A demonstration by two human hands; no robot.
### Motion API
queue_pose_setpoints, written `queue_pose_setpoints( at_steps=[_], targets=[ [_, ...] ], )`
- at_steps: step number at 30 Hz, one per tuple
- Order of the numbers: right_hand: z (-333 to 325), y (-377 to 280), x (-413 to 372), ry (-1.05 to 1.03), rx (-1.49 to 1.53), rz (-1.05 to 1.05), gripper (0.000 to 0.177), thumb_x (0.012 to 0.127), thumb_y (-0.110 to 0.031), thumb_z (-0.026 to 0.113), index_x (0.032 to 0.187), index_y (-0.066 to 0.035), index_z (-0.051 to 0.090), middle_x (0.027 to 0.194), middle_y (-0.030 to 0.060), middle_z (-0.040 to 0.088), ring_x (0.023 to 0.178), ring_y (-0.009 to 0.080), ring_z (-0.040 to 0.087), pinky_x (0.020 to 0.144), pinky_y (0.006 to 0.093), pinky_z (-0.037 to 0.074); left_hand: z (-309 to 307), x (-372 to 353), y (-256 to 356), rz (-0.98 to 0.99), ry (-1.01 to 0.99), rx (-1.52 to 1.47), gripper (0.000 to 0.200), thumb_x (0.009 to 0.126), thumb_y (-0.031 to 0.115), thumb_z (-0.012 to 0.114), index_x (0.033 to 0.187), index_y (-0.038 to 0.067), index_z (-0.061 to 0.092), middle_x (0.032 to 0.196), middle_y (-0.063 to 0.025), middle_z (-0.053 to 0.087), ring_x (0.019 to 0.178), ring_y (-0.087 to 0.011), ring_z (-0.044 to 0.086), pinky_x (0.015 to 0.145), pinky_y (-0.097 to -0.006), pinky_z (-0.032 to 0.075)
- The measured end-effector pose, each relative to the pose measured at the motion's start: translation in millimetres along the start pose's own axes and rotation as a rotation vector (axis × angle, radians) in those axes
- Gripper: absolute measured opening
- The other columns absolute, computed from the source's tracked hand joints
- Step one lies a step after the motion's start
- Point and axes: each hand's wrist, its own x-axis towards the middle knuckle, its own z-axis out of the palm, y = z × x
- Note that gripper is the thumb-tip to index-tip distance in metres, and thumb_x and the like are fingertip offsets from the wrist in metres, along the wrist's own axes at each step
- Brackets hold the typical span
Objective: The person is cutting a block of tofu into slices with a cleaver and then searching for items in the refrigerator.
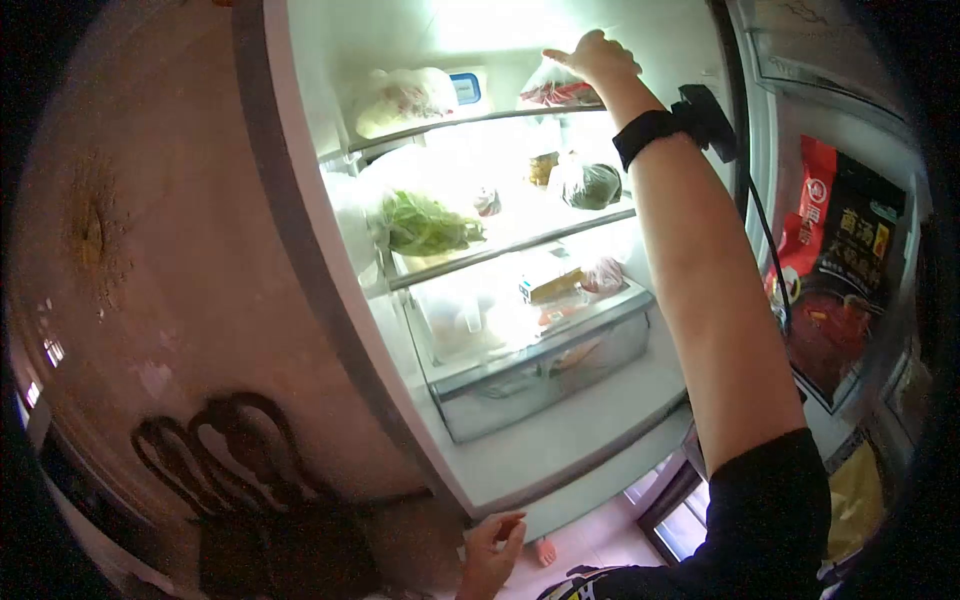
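My right hand reaches up to the top shelf of an open fridge. Its fingers are closed at the top of a clear plastic bag with something red inside; the exact grip is partly hidden. A dark strap with a black device sits on that wrist. Low down, by the fridge's bottom front edge, is my left hand, its fingers loosely bent and apart with nothing in them. On the same top shelf, to the left, stand another filled plastic bag and a blue-rimmed container.
Leafy greens and a bagged dark green vegetable lie on the middle shelf. Below are a small yellow box and a clear drawer. The open door at right holds a red and black food packet. Dark chair backs stand left.
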Motion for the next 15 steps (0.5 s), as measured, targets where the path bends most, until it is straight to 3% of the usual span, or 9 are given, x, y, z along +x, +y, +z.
queue_pose_setpoints(
  at_steps=[2, 4, 6, 7, 8, 11, 14, 15],
  targets=[
    [13.3, 2.8, 9.0, -0.083, 0.045, 0.05, 0.092, 0.065, -0.075, 0.059, 0.127, -0.009, 0.046, 0.117, 0.0173, 0.059, 0.106, 0.0303, 0.059, 0.087, 0.0429, 0.047, 4.9, 15.7, 2.6, -0.012, 0.009, -0.01, 0.02, 0.084, 0.009, 0.063, 0.102, 0.001, 0.064, 0.09, -0.0054, 0.064, 0.081, -0.0101, 0.06, 0.074, -0.0251, 0.049],
    [22.6, 8.7, 13.0, -0.045, 0.009, 0.092, 0.084, 0.065, -0.069, 0.065, 0.121, -0.008, 0.053, 0.11, 0.0137, 0.063, 0.101, 0.0264, 0.062, 0.085, 0.0388, 0.048, 7.8, 22.8, 1.2, 0.105, -0.01, 0.0, 0.019, 0.084, 0.008, 0.063, 0.101, 0.0, 0.064, 0.089, -0.0049, 0.064, 0.081, -0.0092, 0.06, 0.074, -0.0242, 0.048],
    [19.7, 20.3, 15.3, -0.199, 0.151, -0.083, 0.068, 0.065, -0.056, 0.072, 0.11, -0.006, 0.06, 0.104, 0.0118, 0.065, 0.099, 0.0245, 0.062, 0.083, 0.0371, 0.049, 10.4, 29.7, 4.6, 0.113, -0.028, 0.012, 0.019, 0.084, 0.008, 0.063, 0.101, 0.0, 0.064, 0.089, -0.005, 0.065, 0.08, -0.0089, 0.06, 0.073, -0.024, 0.048],
    [26.1, 25.8, 16.5, -0.124, 0.255, -0.094, 0.052, 0.064, -0.043, 0.074, 0.1, -0.006, 0.064, 0.1, 0.0123, 0.067, 0.097, 0.0268, 0.063, 0.081, 0.0369, 0.049, 11.4, 31.3, 5.7, 0.123, -0.037, 0.021, 0.019, 0.084, 0.007, 0.063, 0.101, 0.0, 0.064, 0.088, -0.005, 0.065, 0.08, -0.0086, 0.06, 0.073, -0.0238, 0.048],
    [31.3, 29.1, 18.4, -0.125, 0.25, -0.092, 0.052, 0.064, -0.043, 0.074, 0.1, -0.006, 0.064, 0.1, 0.0123, 0.067, 0.097, 0.0268, 0.063, 0.081, 0.0369, 0.049, 12.5, 33.1, 2.1, 0.12, -0.043, 0.02, 0.019, 0.084, 0.007, 0.063, 0.101, 0.0, 0.064, 0.088, -0.005, 0.065, 0.08, -0.0086, 0.06, 0.073, -0.0238, 0.048],
    [49.7, 35.0, 29.9, 0.273, 0.396, -0.231, 0.049, 0.063, -0.04, 0.074, 0.1, -0.009, 0.065, 0.095, 0.0163, 0.066, 0.093, 0.0316, 0.063, 0.081, 0.0392, 0.049, 14.0, 38.1, -6.1, 0.047, -0.076, -0.064, 0.019, 0.084, 0.007, 0.063, 0.102, 0.001, 0.064, 0.088, -0.0051, 0.065, 0.079, -0.0084, 0.06, 0.072, -0.0234, 0.048],
    [23.2, 37.6, 21.4, 0.277, 0.461, -0.192, 0.044, 0.069, -0.034, 0.074, 0.1, -0.005, 0.064, 0.093, 0.0159, 0.067, 0.085, 0.0287, 0.066, 0.075, 0.0379, 0.053, 11.4, 36.7, -4.4, 0.021, -0.153, -0.057, 0.02, 0.087, 0.006, 0.058, 0.106, -0.002, 0.06, 0.091, -0.0061, 0.063, 0.086, -0.011, 0.059, 0.079, -0.0236, 0.047],
    [-3.6, 32.3, -6.3, 0.157, 0.722, -0.054, 0.054, 0.072, -0.03, 0.072, 0.112, 0.003, 0.058, 0.107, 0.0229, 0.062, 0.099, 0.0329, 0.06, 0.085, 0.0402, 0.047, 11.0, 35.5, -4.3, 0.024, -0.163, -0.062, 0.02, 0.087, 0.006, 0.058, 0.106, -0.002, 0.06, 0.091, -0.0061, 0.063, 0.086, -0.0111, 0.059, 0.079, -0.0236, 0.047]
  ],
)
